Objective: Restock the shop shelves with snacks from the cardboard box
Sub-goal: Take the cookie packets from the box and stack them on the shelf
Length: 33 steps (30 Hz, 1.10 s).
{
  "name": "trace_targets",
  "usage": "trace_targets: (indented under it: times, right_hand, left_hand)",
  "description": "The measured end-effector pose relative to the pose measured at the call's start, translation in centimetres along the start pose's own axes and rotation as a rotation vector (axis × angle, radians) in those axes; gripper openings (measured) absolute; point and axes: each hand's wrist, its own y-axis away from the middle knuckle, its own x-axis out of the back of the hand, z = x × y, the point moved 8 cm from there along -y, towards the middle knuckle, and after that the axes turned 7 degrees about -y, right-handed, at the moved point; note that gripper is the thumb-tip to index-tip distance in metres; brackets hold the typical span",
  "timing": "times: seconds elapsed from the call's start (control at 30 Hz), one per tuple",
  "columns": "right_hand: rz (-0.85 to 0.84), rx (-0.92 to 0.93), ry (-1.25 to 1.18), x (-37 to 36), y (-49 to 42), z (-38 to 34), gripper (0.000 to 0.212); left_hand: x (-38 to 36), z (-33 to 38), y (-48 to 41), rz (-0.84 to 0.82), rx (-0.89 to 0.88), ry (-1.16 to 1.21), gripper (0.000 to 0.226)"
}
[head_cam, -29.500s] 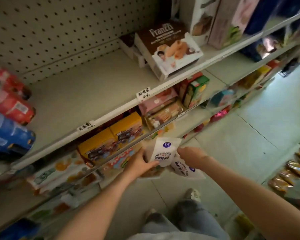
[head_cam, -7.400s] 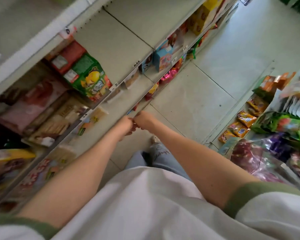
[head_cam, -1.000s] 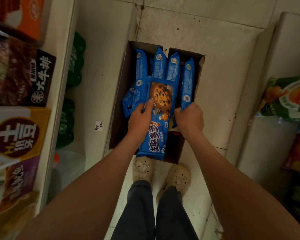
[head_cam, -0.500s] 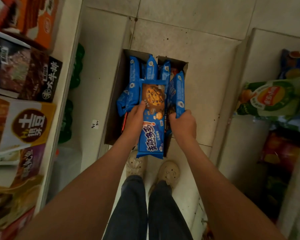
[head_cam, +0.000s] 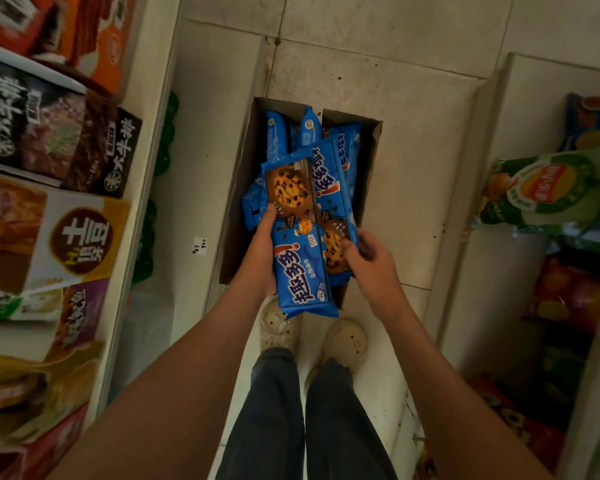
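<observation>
While both packs are held above the open cardboard box (head_cam: 240, 174) on the floor tiles (head_cam: 413, 161), left hand (head_cam: 263, 252) grips the front blue cookie pack (head_cam: 300, 271) along its left edge. Right hand (head_cam: 369, 263) curls round the lower right edge of a second pack (head_cam: 330, 183), which lies inverted behind the first and touches it. More blue packs (head_cam: 277, 135) stand upright inside the box.

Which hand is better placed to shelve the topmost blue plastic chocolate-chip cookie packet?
Left. The left hand grips the topmost blue packet by its left edge; the right hand holds a second blue packet under it.
</observation>
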Motion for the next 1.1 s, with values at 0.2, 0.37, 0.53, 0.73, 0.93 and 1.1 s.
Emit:
trace_targets:
  times: [0.2, 0.37, 0.53, 0.73, 0.93, 1.1]
  right_hand:
    - [-0.041, -0.038, -0.094, -0.9, 2.0, -0.8, 0.037]
    - [-0.091, -0.051, -0.104, -1.8, 5.6, -3.5, 0.032]
    - [-0.132, -0.066, -0.207, -2.7, 10.1, -8.0, 0.027]
    - [0.082, -0.011, -0.336, -2.3, 15.3, -15.7, 0.016]
    - [0.230, 0.127, -0.361, -0.7, 22.3, -22.1, 0.022]
    - [0.379, 0.181, -0.387, 2.0, 28.8, -23.6, 0.020]
  left_hand:
    - [-0.1, 1.0, 2.0, -0.071, -0.001, -0.009, 0.053]
    - [-1.9, 2.4, 6.5, -0.123, 0.032, -0.046, 0.063]
    - [-3.9, 4.3, 12.6, -0.112, 0.037, -0.193, 0.065]
    - [-7.6, 7.8, 20.9, -0.202, -0.033, -0.360, 0.059]
    - [-11.5, 11.2, 28.7, -0.344, -0.017, -0.528, 0.039]
    - [-14.5, 11.7, 34.0, -0.428, 0.044, -0.757, 0.047]
